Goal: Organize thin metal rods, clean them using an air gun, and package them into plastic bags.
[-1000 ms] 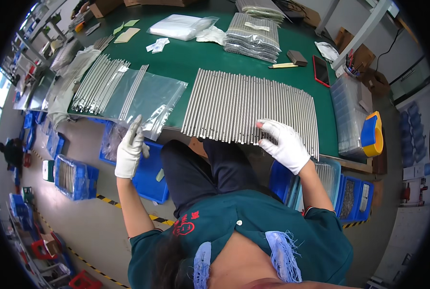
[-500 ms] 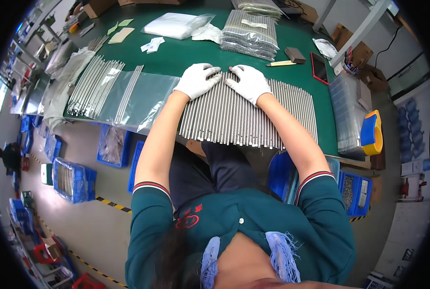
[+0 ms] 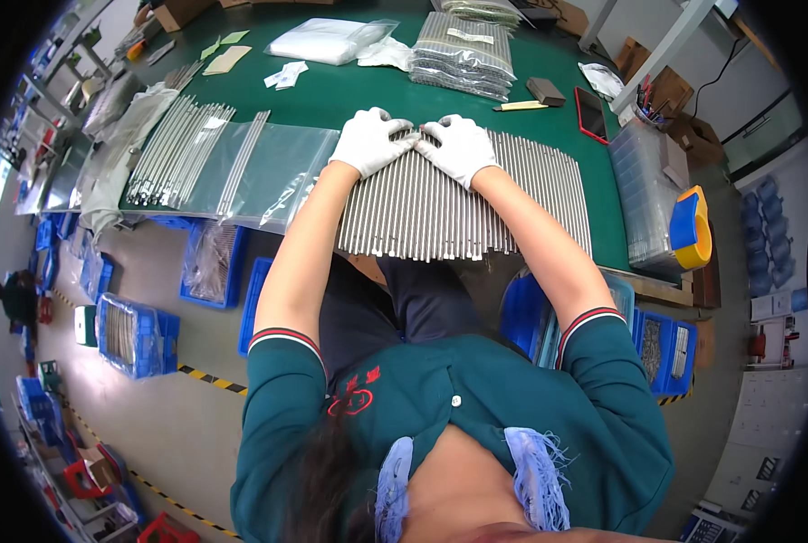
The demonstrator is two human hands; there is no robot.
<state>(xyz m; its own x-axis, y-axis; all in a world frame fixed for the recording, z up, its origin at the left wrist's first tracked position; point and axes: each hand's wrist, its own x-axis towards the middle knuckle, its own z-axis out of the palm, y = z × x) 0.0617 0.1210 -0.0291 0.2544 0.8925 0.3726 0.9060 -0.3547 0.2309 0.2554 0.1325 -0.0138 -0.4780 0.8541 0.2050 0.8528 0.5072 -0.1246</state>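
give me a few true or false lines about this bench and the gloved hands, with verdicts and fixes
1. The left hand and right hand wear white gloves. True.
2. Both hands are at the near edge of the row of metal rods. False: they are at its far edge.
3. A clear plastic bag lies left of the row. True.
4. The tabletop is white. False: it is green.
5. The red-edged device lies right of the brown block. True.
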